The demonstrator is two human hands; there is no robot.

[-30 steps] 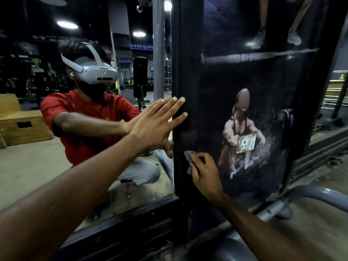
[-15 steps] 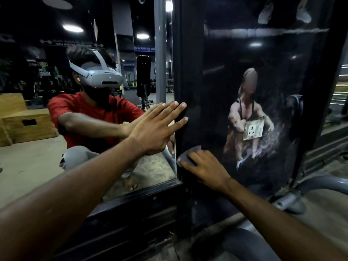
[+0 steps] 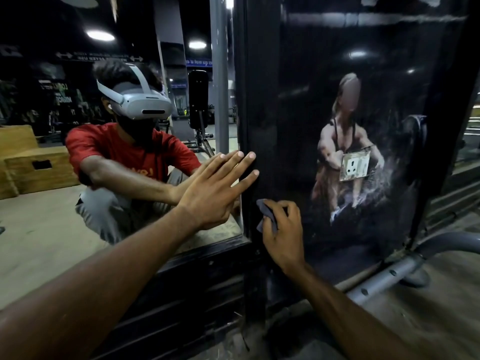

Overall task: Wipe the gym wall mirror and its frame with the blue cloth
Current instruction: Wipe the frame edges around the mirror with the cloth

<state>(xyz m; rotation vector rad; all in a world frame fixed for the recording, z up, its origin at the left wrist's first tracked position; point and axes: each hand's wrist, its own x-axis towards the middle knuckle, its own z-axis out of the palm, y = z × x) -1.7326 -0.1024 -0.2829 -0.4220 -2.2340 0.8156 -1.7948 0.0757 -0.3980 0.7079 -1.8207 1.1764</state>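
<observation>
Wiping the mirror frame (image 3: 257, 113): right hand (image 3: 283, 229) is gripping the blue cloth (image 3: 265, 213), left hand (image 3: 215, 193) is bracing flat-fingered; overlapping vertical strokes advised.

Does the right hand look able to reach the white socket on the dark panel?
Probably yes: the right hand, gripping the blue cloth, is low against the dark panel, and nothing stands between it and the white socket.
</observation>
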